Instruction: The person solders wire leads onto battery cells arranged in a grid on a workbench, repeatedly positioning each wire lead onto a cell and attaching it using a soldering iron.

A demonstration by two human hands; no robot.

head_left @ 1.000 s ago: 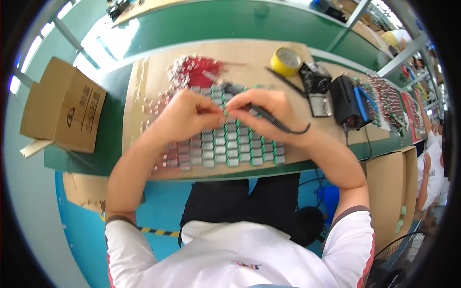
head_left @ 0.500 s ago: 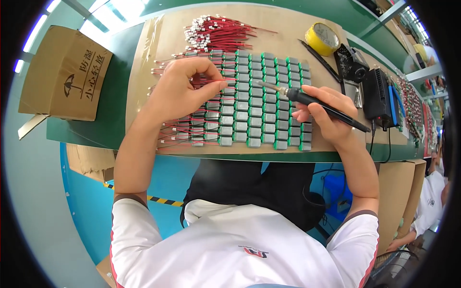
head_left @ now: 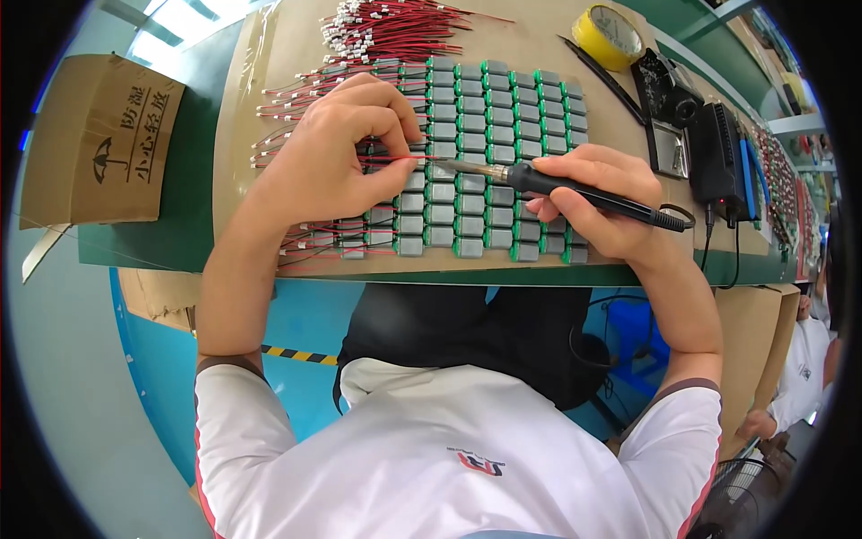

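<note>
Rows of small grey-and-green battery-like blocks [head_left: 470, 144] lie on brown board, the left columns carrying thin red and black wires with white connectors. My left hand [head_left: 346, 148] is above those wired blocks, thumb and forefinger pinched on a thin red wire [head_left: 427, 159]. In my right hand [head_left: 606, 193] is a black-handled soldering iron [head_left: 575, 190], held like a pen and pointing left. Its metal tip is at or very near the wire's end, over a block; whether they touch I cannot tell.
A bundle of red wires [head_left: 395, 31] lies at the back. Back right are yellow tape [head_left: 608, 38], black tweezers-like tool [head_left: 602, 76], an iron stand [head_left: 666, 99] and a black power unit [head_left: 718, 157]. A cardboard box [head_left: 99, 139] stands left. Another person [head_left: 799, 368] is at far right.
The soldering iron has moved left, bringing its tip up to the wire in my left fingers. The whole view has shifted slightly, with the table appearing higher.
</note>
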